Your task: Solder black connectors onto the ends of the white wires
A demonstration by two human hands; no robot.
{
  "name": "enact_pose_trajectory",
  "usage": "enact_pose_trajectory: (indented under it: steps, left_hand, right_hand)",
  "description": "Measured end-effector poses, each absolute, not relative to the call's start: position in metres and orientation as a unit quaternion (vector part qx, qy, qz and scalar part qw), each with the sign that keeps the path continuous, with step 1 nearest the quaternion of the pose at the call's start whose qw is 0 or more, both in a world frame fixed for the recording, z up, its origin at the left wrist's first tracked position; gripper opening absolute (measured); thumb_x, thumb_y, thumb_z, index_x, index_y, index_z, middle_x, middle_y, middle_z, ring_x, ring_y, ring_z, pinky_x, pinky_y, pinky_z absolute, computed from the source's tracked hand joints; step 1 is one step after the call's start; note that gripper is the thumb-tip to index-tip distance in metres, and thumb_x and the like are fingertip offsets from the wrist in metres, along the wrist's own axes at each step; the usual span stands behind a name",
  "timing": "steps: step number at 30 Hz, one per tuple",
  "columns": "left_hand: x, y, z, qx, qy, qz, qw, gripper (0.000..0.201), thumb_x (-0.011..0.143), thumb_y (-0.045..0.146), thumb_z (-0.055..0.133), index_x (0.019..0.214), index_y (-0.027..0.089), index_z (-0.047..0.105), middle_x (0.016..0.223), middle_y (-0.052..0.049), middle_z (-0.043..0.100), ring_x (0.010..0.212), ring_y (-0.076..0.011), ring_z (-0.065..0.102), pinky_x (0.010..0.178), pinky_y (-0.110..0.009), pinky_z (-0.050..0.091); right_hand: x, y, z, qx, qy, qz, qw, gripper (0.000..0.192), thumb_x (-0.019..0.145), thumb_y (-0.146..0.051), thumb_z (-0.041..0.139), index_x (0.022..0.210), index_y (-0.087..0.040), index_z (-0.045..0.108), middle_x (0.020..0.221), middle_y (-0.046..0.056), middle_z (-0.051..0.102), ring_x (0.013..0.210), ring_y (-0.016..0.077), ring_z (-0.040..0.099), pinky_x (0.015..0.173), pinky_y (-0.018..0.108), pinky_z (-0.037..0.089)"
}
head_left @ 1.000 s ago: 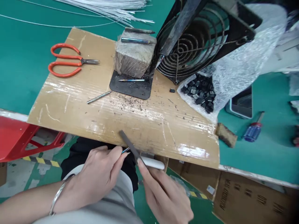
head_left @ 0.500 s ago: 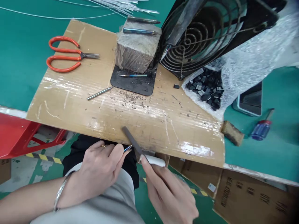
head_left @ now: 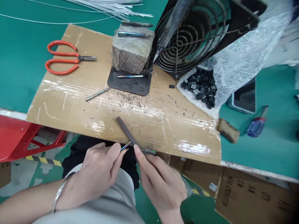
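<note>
My left hand (head_left: 100, 168), closed, grips a slim metal soldering iron tip (head_left: 125, 146) whose point shows past the thumb and finger. Closed around a flat grey file (head_left: 125, 129), my right hand (head_left: 161, 177) has its thumb along the tool. The file slants up and left over the front edge of the cardboard sheet (head_left: 77, 112), and the soldering tip meets its side. Further tips lie beyond: one on the cardboard (head_left: 97, 94), one on a black plate (head_left: 129, 76), and two on a wrapped block (head_left: 132, 56).
Red-handled scissors (head_left: 63, 57) lie at the left. A soldering iron (head_left: 170, 29) leans before a black fan (head_left: 191, 40). A plastic bag (head_left: 243, 62) holds small black pieces (head_left: 202, 88). Rightward are a phone (head_left: 244, 96), screwdriver (head_left: 257, 124) and brown sponge-like block (head_left: 227, 130). A red stool (head_left: 18, 133) stands lower left.
My right hand has pushed the file up and left across the soldering tip. My left hand keeps its hold nearly in place. The whole view has shifted slightly.
</note>
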State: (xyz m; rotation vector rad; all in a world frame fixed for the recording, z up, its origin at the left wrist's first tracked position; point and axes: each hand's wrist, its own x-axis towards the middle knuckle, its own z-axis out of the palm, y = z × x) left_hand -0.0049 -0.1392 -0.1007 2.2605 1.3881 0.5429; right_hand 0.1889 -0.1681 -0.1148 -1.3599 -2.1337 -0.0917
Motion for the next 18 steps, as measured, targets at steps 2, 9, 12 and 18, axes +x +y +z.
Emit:
enact_pose_trajectory:
  steps: [2,9,12,18]
  left_hand:
    - [-0.006,-0.140,-0.096,0.773,0.514,0.177,0.327,0.032,0.110,0.021,0.033,0.081,0.023,0.046,0.063,0.003,0.058,0.056,-0.0161,0.057,0.056,-0.029,0.040]
    - [-0.009,-0.141,-0.091,0.706,0.514,0.148,0.464,0.035,0.110,0.024,0.027,0.086,0.023,0.052,0.072,0.002,0.061,0.063,-0.0168,0.060,0.066,-0.031,0.046]
    - [-0.008,-0.140,-0.092,0.705,0.522,0.145,0.458,0.035,0.110,0.024,0.027,0.090,0.023,0.056,0.073,0.001,0.064,0.068,-0.0198,0.065,0.072,-0.034,0.048]
    - [-0.007,-0.141,-0.097,0.714,0.518,0.143,0.450,0.031,0.109,0.025,0.027,0.089,0.022,0.051,0.073,-0.001,0.066,0.065,-0.0219,0.066,0.067,-0.035,0.047]
  right_hand:
    - [0.187,-0.164,-0.117,-0.509,-0.806,-0.034,0.301,0.045,0.101,-0.004,0.061,0.144,-0.018,0.064,0.076,0.000,0.073,0.063,0.0083,0.064,0.070,0.022,0.046]
    - [0.193,-0.173,-0.114,-0.504,-0.813,-0.037,0.289,0.062,0.103,-0.003,0.057,0.160,-0.022,0.042,0.075,0.000,0.073,0.062,0.0098,0.063,0.068,0.024,0.045]
    - [0.200,-0.187,-0.109,-0.503,-0.823,-0.028,0.263,0.060,0.105,-0.004,0.054,0.161,-0.021,0.040,0.071,0.000,0.072,0.058,0.0104,0.061,0.064,0.025,0.044]
    - [0.197,-0.181,-0.115,-0.505,-0.816,-0.037,0.280,0.061,0.102,-0.002,0.058,0.159,-0.021,0.045,0.073,0.001,0.072,0.059,0.0109,0.061,0.064,0.026,0.043]
